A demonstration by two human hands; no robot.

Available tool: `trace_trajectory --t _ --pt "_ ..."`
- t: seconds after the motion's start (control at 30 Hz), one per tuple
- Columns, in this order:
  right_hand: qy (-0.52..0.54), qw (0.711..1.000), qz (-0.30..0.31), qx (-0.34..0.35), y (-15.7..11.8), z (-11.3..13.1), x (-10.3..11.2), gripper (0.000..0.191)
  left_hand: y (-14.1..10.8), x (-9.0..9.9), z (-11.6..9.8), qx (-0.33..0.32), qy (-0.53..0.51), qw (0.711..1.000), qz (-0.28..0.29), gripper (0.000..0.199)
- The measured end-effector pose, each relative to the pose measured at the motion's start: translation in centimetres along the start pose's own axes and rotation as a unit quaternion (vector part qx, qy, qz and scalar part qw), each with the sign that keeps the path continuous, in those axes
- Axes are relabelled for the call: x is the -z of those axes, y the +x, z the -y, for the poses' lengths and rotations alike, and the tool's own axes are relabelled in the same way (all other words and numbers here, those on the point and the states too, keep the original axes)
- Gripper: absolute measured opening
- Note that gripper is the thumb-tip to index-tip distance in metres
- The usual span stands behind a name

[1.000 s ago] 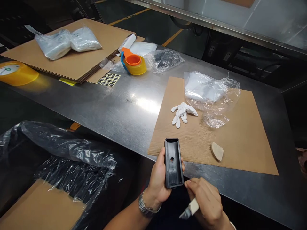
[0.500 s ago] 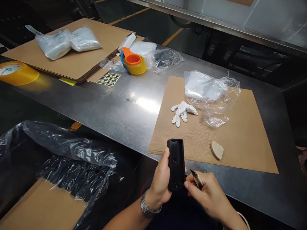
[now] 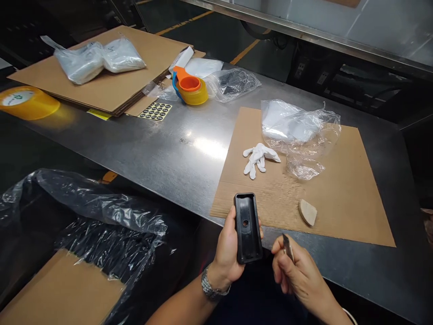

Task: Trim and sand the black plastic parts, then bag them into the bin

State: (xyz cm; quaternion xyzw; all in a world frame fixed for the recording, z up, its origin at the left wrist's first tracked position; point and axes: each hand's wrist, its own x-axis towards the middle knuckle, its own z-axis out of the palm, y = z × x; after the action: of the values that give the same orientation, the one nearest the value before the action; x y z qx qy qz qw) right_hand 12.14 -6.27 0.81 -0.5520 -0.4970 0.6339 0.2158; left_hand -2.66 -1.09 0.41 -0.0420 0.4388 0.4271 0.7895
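A black rectangular plastic tray-like part (image 3: 248,230), hollow with a small hole in its floor, is gripped by my left hand (image 3: 227,253) with its open side facing up toward me. My right hand (image 3: 301,275) is closed around a small knife blade (image 3: 287,247), its tip pointing up; the handle is hidden in the fingers. The right hand is apart from the black part, just to its right. Beyond my hands, a piece of cardboard (image 3: 352,194) on the table bears a tan rounded block (image 3: 307,212) and a white glove (image 3: 259,159).
The metal table (image 3: 162,153) holds a clear plastic bag (image 3: 297,126), a tape dispenser (image 3: 191,88), a sticker sheet (image 3: 154,111) and stacked cardboard (image 3: 111,92) with bagged items. A large yellow tape roll (image 3: 30,103) is at far left. A plastic-lined box (image 3: 101,216) stands lower left.
My right hand has drawn away from the black part, to the right and slightly down, with the knife blade. The left hand has tilted the part so its inside shows more.
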Motion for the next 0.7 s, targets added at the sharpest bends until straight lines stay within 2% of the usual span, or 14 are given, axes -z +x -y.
trace_trajectory --t 0.17,0.3,0.43,0.53,0.7 --pt "-0.062 0.998 -0.006 -0.006 -1.5 0.5 -1.2 0.039 0.2 0.1 0.0 -0.037 -0.029 0.999 0.009 0.049" --pt "0.023 0.995 0.084 -0.051 -1.6 0.5 -2.0 0.044 0.3 0.1 0.1 -0.056 -0.043 0.997 -0.008 0.05" --pt "0.005 0.986 0.148 -0.081 -1.5 1.1 -1.9 0.049 0.3 0.0 0.1 -0.072 -0.047 0.996 -0.013 0.051" --pt "-0.03 0.985 0.143 -0.09 -1.7 2.0 -1.8 0.052 0.4 0.0 0.0 -0.076 -0.055 0.995 -0.016 0.05" --pt "-0.02 0.987 0.11 -0.112 -1.9 2.8 -2.1 0.05 0.4 0.0 0.1 -0.077 -0.056 0.995 -0.017 0.05"
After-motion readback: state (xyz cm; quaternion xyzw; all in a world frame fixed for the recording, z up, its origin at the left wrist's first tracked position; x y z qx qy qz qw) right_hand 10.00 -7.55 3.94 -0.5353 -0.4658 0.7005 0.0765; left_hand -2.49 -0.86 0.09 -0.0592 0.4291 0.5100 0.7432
